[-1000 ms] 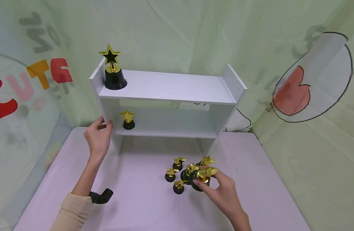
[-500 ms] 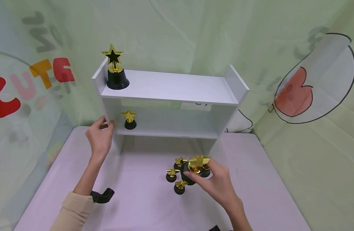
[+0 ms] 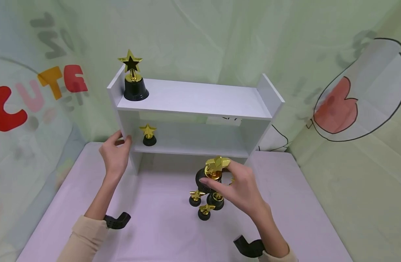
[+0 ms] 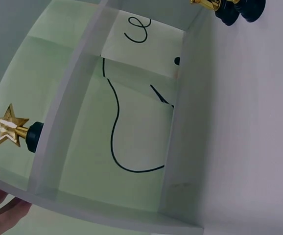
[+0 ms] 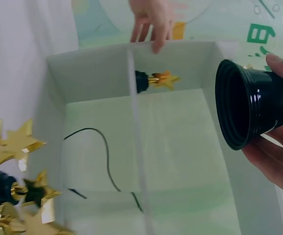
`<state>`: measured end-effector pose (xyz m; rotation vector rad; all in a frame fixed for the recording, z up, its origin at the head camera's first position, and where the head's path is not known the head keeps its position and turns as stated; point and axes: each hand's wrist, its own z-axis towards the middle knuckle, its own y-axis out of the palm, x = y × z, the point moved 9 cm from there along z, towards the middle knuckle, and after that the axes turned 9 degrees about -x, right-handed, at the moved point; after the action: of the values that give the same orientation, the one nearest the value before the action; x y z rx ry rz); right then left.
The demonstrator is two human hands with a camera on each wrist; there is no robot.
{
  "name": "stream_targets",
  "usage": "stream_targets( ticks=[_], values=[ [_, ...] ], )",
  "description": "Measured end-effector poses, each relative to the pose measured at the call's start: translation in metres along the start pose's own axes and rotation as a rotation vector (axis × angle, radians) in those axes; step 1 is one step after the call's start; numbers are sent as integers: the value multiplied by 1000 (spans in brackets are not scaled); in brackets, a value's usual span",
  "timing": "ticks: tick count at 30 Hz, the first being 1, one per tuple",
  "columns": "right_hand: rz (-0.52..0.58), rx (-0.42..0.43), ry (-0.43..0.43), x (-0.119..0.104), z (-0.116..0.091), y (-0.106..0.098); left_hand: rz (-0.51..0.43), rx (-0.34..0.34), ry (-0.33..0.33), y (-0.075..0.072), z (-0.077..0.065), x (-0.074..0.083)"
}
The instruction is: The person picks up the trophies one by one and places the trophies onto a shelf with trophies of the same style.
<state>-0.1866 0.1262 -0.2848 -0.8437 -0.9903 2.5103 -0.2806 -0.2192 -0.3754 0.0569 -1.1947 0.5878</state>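
Note:
My right hand [image 3: 244,191] holds a large star trophy [image 3: 216,169] with a gold top and black base, raised above the table in front of the white shelf unit [image 3: 200,96]. The hollow underside of its black base [image 5: 251,105] faces the right wrist camera. With thumb and fingers, my left hand [image 3: 115,156] grips the unit's left side panel. One large star trophy [image 3: 135,87] stands on the top board at the left. A small star trophy [image 3: 149,139] stands on the middle board below it.
Several star trophies, among them a small one [image 3: 204,212] and a bigger one [image 3: 215,201], stand on the pink-white table [image 3: 161,233], some partly hidden by my right hand. Pale green cloth [image 3: 187,43] hangs behind the unit. A heart drawing [image 3: 336,105] shows at the right.
My right hand has lifted the large trophy out of the group, moving it up and slightly left toward the shelf unit. The left hand keeps its grip on the side panel.

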Motion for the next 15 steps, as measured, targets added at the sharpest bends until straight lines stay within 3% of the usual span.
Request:
stream_targets(
  ticks=[4, 15],
  values=[
    [43, 27, 2, 2, 14, -9, -8, -6, -7, 2, 0, 0],
    [9, 75, 34, -3, 50, -22, 0, -2, -3, 1, 0, 0]
  ],
)
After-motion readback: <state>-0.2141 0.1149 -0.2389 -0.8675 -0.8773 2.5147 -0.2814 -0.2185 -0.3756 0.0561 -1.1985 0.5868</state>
